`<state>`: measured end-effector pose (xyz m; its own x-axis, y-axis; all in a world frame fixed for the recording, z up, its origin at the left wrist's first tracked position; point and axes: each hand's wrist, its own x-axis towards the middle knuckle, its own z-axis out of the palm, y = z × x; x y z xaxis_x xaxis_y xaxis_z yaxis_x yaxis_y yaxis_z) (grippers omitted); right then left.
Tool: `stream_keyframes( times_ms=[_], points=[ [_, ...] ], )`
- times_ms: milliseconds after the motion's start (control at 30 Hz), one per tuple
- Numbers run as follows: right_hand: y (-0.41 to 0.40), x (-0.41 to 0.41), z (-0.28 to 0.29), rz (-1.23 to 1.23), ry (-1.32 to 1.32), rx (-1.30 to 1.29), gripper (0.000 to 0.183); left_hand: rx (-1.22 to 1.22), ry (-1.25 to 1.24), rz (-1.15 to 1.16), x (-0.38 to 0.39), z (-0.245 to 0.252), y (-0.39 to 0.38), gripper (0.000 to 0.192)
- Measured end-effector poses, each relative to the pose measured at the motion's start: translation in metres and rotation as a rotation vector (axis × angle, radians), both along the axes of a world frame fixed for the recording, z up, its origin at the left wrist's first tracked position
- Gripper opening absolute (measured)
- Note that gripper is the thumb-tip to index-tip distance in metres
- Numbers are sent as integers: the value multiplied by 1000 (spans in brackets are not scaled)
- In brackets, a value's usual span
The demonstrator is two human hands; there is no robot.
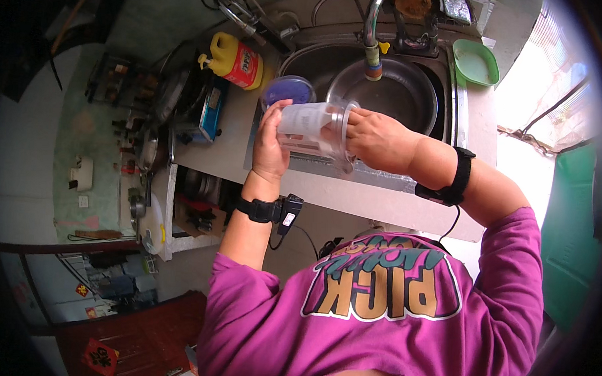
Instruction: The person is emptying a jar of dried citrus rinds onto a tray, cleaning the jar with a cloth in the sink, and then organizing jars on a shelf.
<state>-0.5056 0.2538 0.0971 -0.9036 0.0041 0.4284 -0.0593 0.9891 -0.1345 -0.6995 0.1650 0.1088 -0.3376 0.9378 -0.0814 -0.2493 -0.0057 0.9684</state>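
My left hand (272, 142) grips the base of a clear plastic container (308, 123), which lies on its side in the air over the front edge of the sink (460, 114). The fingers of my right hand (382, 141) reach into the container's open rim; what they touch inside is hard to make out. Behind my left fingers is a round clear container or lid with a blue-purple surface (288, 90), at the sink's left edge. A round metal basin (393, 99) sits in the sink below the faucet (372, 26).
A yellow pump jug (233, 61) with a red label stands left of the sink. At its right is a green plastic dish (477, 62). A stove (210, 110) with a blue side is farther left. The counter's front edge (330, 196) runs before me.
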Motion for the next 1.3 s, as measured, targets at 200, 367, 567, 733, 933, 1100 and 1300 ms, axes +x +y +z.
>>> stream_keyframes(
  times_ms=[200,367,567,733,933,1100,1300],
  points=[
    [-10,-10,-26,21,18,-210,36,49,278,-135,12,12,9,24],
    [9,11,-24,4,-15,-208,31,19,195,-7,-9,9,12,23],
    [45,29,-21,-531,63,-85,18,68,393,194,-43,-5,17,24],
    [69,45,-59,-739,145,-840,28,385,1875,245,-39,-12,17,32],
    [48,55,-62,-622,378,-1639,49,196,740,399,-47,-22,22,31],
    [25,64,-64,-375,598,-1728,35,236,-495,-82,-34,-26,3,43],
    [8,89,-44,-445,625,-1540,23,320,-659,-226,-6,-6,-7,46]
  ],
)
